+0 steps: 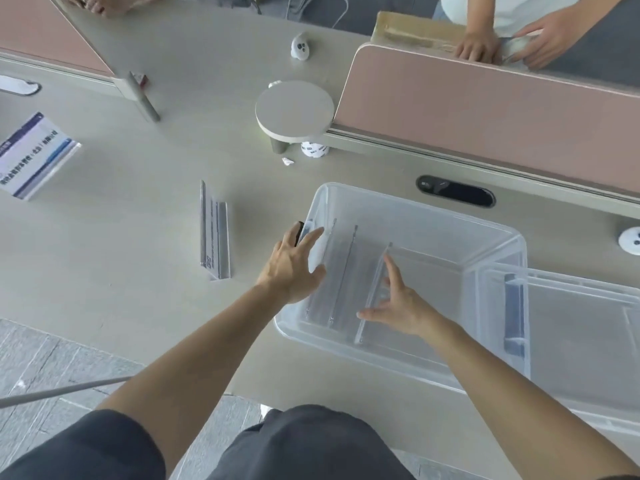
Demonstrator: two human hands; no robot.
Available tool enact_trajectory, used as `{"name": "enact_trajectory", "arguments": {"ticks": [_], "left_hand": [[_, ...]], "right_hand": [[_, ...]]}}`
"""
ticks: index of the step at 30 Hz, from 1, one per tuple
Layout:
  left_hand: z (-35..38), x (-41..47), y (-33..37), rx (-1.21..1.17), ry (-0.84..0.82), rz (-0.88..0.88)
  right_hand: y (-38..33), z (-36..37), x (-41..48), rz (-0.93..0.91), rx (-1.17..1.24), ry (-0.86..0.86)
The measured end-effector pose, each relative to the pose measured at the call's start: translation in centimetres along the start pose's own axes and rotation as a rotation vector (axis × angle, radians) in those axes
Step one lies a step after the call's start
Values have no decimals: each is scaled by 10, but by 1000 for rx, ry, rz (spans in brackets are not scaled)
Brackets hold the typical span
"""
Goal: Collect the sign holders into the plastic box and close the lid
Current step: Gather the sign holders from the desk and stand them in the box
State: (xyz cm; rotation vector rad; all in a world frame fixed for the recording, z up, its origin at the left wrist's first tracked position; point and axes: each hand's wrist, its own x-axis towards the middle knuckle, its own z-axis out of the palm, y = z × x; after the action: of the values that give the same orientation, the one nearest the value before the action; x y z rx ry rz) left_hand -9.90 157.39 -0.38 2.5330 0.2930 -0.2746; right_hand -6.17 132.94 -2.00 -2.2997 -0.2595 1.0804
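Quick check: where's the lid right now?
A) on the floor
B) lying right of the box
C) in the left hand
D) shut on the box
B: the lid lies on the table against the right end of the box, which stands open.

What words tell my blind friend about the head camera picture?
A left hand is at the rim of a clear box and a right hand reaches inside, among clear holders standing there. A near holder and a printed holder sit on the table to the left; the lid lies off to the right.
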Motion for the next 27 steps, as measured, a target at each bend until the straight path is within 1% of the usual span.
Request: {"name": "enact_trajectory", "arguments": {"ticks": [7, 12, 18, 27], "left_hand": [[-4, -3, 5, 48, 0, 2], [-5, -3, 8, 65, -6, -3], [-5, -4, 9, 78, -14, -15], [-4, -3, 7, 65, -1, -8]], "right_hand": [[-4, -7, 3, -70, -3, -50], [-7, -9, 8, -68, 19, -54], [-9, -8, 12, -66, -16, -64], [-21, -7, 12, -133, -105, -74]]}}
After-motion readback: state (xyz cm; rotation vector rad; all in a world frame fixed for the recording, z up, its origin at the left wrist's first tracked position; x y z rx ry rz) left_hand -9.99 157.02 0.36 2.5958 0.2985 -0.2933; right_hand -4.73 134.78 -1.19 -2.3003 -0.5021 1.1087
